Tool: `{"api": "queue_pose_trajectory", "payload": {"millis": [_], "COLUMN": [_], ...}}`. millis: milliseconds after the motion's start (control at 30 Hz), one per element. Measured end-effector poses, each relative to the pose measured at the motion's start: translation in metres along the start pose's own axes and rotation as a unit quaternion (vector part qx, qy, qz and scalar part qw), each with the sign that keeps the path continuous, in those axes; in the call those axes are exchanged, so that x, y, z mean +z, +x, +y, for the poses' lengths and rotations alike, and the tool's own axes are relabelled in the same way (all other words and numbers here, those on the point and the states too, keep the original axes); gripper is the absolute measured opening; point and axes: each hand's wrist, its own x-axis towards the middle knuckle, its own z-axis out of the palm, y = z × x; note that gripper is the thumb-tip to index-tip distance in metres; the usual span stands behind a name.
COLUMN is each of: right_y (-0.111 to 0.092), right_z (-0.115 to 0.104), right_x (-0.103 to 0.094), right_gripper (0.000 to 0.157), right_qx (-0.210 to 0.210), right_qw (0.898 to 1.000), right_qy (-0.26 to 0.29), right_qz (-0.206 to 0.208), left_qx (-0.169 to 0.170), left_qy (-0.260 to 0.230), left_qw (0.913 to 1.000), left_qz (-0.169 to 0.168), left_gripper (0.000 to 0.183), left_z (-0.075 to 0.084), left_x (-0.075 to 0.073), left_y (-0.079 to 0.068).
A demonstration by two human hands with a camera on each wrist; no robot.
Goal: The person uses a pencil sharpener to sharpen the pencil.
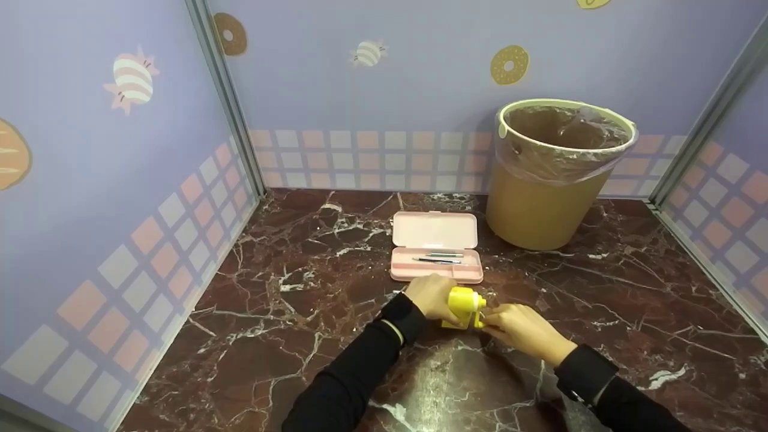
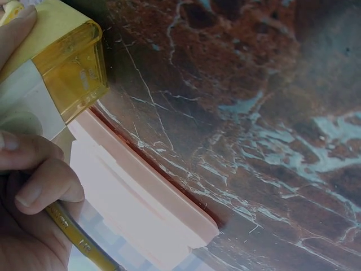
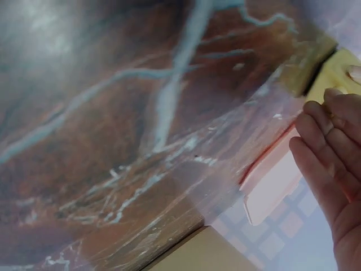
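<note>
A yellow crank pencil sharpener [image 1: 463, 302] is between my hands, in front of the pink pencil case. My left hand [image 1: 431, 296] grips its body from the left. At its right side, my right hand [image 1: 521, 327] pinches the small crank handle [image 1: 479, 320] with thumb and fingertips. The left wrist view shows the sharpener's see-through yellow shavings box [image 2: 76, 70] and white face [image 2: 28, 104]. A slim yellow-and-grey stick with lettering [image 2: 79, 237], pencil-like, comes out by my curled left fingers; its other end is hidden.
The pink pencil case [image 1: 435, 231] lies open just behind my hands, with slim pens or pencils [image 1: 441, 260] in its tray. A tan bin [image 1: 540, 204] with a clear liner stands at the back right. Patterned panels [image 1: 384, 90] enclose the dark marble-look tabletop [image 1: 312, 252].
</note>
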Motion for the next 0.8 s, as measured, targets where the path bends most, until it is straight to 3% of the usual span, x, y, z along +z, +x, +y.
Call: {"api": "queue_pose_trajectory", "payload": {"millis": [800], "right_y": [0.001], "right_z": [-0.013], "right_x": [-0.019], "right_gripper": [0.008], "right_qx": [0.004], "right_qw": [0.999], "right_qy": [0.033], "right_qz": [0.000], "left_qx": [-0.007], "left_qy": [-0.002], "left_qw": [1.0000], "left_qz": [0.007], "left_gripper": [0.049], "left_z": [0.000], "left_x": [0.000], "left_y": [0.000]}}
